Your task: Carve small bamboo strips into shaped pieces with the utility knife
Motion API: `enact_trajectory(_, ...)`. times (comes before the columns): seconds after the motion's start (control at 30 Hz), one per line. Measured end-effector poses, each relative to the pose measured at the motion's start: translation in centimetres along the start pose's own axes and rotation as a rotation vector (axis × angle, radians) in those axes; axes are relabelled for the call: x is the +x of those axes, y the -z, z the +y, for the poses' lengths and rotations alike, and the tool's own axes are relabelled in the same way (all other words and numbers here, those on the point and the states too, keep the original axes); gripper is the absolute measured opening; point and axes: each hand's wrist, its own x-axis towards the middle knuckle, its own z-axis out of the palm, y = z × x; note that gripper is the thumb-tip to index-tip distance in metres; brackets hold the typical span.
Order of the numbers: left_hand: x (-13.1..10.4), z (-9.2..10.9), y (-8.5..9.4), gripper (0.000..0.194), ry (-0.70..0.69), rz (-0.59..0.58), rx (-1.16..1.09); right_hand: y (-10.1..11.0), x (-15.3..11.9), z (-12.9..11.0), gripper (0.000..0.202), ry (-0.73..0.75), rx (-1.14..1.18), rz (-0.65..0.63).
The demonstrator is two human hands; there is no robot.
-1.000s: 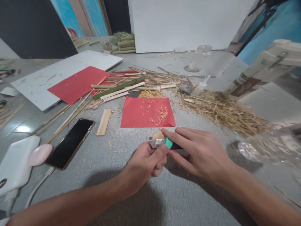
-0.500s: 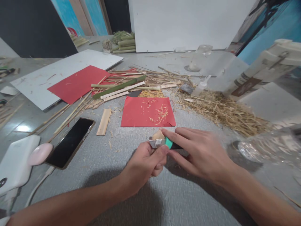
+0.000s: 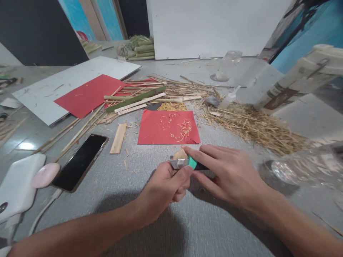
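Observation:
My right hand [image 3: 227,171] is closed round the black handle of a craft knife [image 3: 192,162] with a green collar and a silvery blade pointing left. Its index finger reaches forward along the top. My left hand [image 3: 166,182] is a fist round a small pale piece of wood [image 3: 180,154], whose end sticks up just behind the blade. The left thumb presses against the knife's green part. Most of the wood piece is hidden in the fist. Just beyond the hands lies a red sheet of paper [image 3: 158,130] with thin curled shavings [image 3: 184,129] on it.
A flat wood strip [image 3: 118,139] and a phone [image 3: 80,162] lie to the left, near a white power bank [image 3: 20,185]. Behind the paper are bamboo strips [image 3: 139,100]. Straw [image 3: 257,125], a glue bottle [image 3: 229,98] and a clear plastic bottle [image 3: 302,164] are on the right.
Both hands stay almost in place, the knife and the wood piece still held together. The blade shows only a very slight shift in tilt.

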Motion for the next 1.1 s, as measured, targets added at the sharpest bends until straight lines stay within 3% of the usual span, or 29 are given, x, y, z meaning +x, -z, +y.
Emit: enact_trajectory(1.1,-0.14,0.02,-0.06,0.043,-0.021,0.011,0.012,-0.07,-0.25,-0.08,0.038,-0.013,0.008,-0.015)
